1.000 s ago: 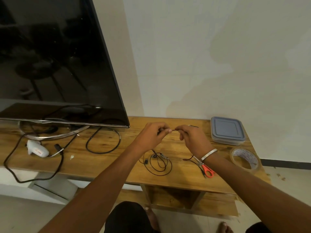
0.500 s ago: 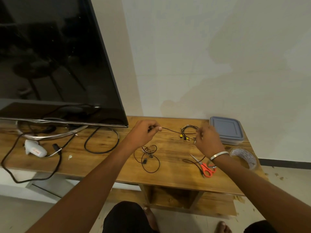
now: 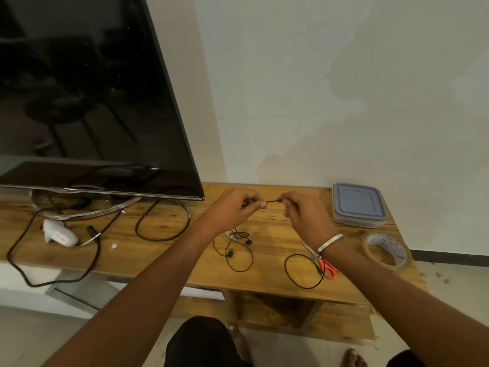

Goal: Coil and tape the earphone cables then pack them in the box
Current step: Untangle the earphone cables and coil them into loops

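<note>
Now my hands have come back together: half a second ago they stood apart with a stretch of earphone cable drawn out between them, and here the left hand and right hand sit close above the wooden TV stand, each pinching the black cable between thumb and fingertips, only a short span showing between them. I read that as one more loop gathered into the left hand's coil, so coiling is under way and no taping has begun. The cable's slack hangs down behind my right wrist to a loop on the stand beside the orange-handled scissors. A second earphone set lies loose below my left hand. The lidded plastic box sits shut at the right rear, the tape roll near the right front corner, close to the edge. There is open room between my hands and the television; the stand's front edge lies just past the scissors.
</note>
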The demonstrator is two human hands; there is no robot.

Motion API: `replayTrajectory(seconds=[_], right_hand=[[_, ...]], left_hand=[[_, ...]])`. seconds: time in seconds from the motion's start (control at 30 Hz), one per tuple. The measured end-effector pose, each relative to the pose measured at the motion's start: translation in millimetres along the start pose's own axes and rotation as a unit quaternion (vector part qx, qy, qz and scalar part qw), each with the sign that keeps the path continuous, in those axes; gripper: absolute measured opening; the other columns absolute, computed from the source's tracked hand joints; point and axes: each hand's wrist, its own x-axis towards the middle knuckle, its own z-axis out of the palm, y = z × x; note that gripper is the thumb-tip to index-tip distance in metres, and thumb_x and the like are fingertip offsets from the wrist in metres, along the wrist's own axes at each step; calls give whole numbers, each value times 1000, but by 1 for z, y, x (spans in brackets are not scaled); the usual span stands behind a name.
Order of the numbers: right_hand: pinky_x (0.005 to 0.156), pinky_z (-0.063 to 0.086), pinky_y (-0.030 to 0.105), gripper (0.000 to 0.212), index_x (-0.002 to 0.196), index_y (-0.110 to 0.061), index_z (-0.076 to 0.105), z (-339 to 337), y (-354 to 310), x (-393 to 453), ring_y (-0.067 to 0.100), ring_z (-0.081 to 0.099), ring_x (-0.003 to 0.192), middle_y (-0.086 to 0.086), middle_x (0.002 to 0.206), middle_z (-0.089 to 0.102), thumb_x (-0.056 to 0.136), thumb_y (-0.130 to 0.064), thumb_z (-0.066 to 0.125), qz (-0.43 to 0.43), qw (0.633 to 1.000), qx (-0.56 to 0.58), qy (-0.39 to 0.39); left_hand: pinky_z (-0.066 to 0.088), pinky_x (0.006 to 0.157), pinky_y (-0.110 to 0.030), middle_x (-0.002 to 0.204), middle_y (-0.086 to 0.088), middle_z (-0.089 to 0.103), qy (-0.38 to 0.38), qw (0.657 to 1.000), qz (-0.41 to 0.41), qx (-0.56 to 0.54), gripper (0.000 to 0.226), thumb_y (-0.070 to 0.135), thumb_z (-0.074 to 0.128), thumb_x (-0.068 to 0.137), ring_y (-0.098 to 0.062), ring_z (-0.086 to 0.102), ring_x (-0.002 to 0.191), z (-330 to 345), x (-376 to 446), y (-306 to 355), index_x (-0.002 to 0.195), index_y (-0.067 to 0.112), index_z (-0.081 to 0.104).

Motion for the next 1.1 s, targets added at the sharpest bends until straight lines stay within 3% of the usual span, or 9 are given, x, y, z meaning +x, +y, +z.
replayTrajectory(seconds=[0.17, 0.27, 0.4, 0.53, 0.6, 0.67, 0.77, 1.0, 1.1], right_hand=[[53, 36, 12, 18, 97, -9, 68, -15, 21, 1, 4, 50, 53, -1, 65, 60, 92, -9, 51, 87, 992, -4, 89], [57, 40, 20, 18, 97, -7, 67, -19, 33, -3, 11, 55, 59, 5, 74, 66, 92, -9, 50, 104, 991, -33, 76], [87, 48, 36, 25, 112, -5, 60, -6, 38, -6, 27, 58, 100, 14, 112, 60, 90, -12, 51, 140, 986, -88, -22], [103, 39, 45, 53, 137, -13, 41, 3, 23, -11, 24, 47, 122, 7, 133, 48, 88, -24, 57, 36, 994, -73, -79], [100, 42, 43, 49, 137, -18, 42, 8, 12, -9, 17, 54, 114, 0, 123, 59, 91, -26, 55, -16, 994, -36, -102], [87, 47, 37, 34, 128, -19, 51, 11, 1, -5, 14, 64, 91, -6, 94, 68, 94, -23, 50, -31, 993, -12, -111], [65, 41, 25, 22, 108, -16, 65, 8, -4, 1, 9, 54, 59, -6, 67, 60, 96, -15, 46, -37, 997, -2, -64], [58, 45, 34, 22, 97, -15, 65, -1, 5, 5, 23, 58, 62, -6, 65, 57, 97, -12, 43, 16, 998, 53, -12], [64, 47, 36, 23, 99, -14, 64, -6, 9, 5, 24, 61, 70, 7, 78, 67, 98, -13, 41, 27, 998, 57, 26]], left_hand=[[47, 67, -19, 86, 15, 67, 19, 999, -35, 3, 19, 30, 60, 95, 5, 59, 77, -13, -7, -20, 101, 19, 75], [54, 78, -30, 92, 9, 71, 15, 999, -40, 7, 19, 31, 61, 94, -5, 63, 87, -13, -6, -23, 100, 20, 75], [51, 79, -22, 95, 10, 71, 19, 999, -37, 1, 19, 30, 60, 95, -1, 63, 90, -8, -5, -20, 100, 20, 75], [43, 71, -6, 88, 15, 67, 3, 1000, -15, 2, 18, 27, 62, 94, 10, 59, 83, -1, -2, -11, 101, 17, 75], [42, 71, -6, 86, 15, 67, -6, 1000, -7, 2, 18, 28, 63, 94, 8, 59, 82, 1, 1, -4, 101, 17, 74], [42, 69, -5, 85, 12, 68, -11, 1000, 6, 3, 16, 27, 63, 94, 5, 60, 80, 1, 3, 0, 99, 17, 74], [44, 68, -7, 85, 12, 69, -18, 1000, 5, 2, 16, 30, 64, 93, 3, 61, 80, -2, 4, 2, 98, 19, 75], [44, 69, -12, 84, 17, 67, -17, 1000, -11, -10, 13, 33, 66, 90, 6, 60, 79, -6, 2, -3, 94, 23, 74], [48, 75, -18, 88, 16, 69, -21, 999, -18, -15, 15, 33, 64, 92, 2, 62, 85, -10, 1, -8, 96, 21, 74]])
